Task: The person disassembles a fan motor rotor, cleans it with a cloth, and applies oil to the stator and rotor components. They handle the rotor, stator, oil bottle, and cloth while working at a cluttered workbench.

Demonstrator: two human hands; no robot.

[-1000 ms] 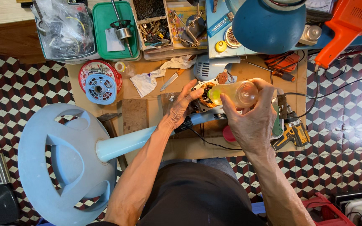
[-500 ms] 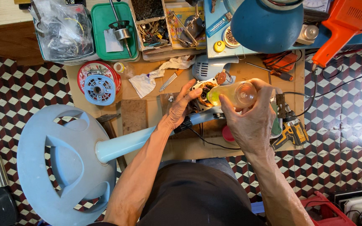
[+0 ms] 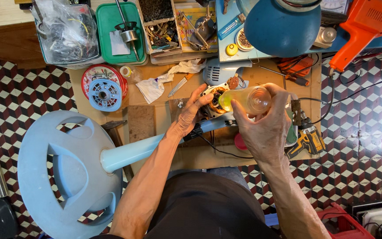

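My right hand (image 3: 265, 128) grips a clear plastic bottle (image 3: 245, 99) with yellow-green liquid, tipped sideways so its mouth points left at an open fan motor (image 3: 216, 99) with copper windings. My left hand (image 3: 191, 114) rests on the motor's left side, fingers spread along its rim. The motor sits on top of a pale blue fan stand pole (image 3: 131, 152) that runs down-left to a round blue base (image 3: 63, 172) lying on the floor. Everything rests over a low wooden board (image 3: 153, 121).
A small blue fan hub on a red lid (image 3: 105, 90), a white rag (image 3: 155, 86), a knife (image 3: 177, 86) and a yellow cordless drill (image 3: 307, 140) lie on the board. Trays of parts (image 3: 120, 33), a blue dome housing (image 3: 281, 26) and an orange tool (image 3: 363, 28) line the far side.
The bottle has stayed tipped at the motor; my left hand's fingers have shifted slightly on the motor rim. Nothing else has moved.
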